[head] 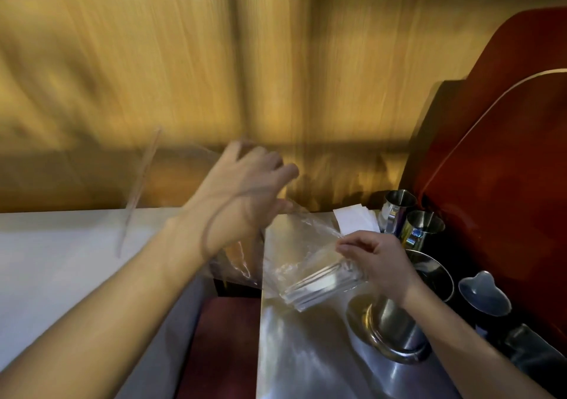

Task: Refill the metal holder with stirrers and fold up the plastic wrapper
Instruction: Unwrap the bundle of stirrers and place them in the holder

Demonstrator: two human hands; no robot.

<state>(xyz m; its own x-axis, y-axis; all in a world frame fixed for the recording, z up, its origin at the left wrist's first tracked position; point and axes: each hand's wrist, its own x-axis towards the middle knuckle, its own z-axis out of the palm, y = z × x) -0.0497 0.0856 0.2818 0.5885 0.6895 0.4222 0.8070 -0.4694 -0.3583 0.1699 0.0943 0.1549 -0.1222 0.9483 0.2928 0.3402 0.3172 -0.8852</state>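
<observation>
our right hand (372, 263) is pinching the folded end of the plastic wrapper (310, 271) low over the steel worktop (306, 352). the left hand (251, 190) is spread and blurry, up and left at its loose end, so the sheet's long axis runs diagonally between us.

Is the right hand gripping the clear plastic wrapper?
Yes, the right hand pinches the plastic wrapper above the steel counter.
</observation>
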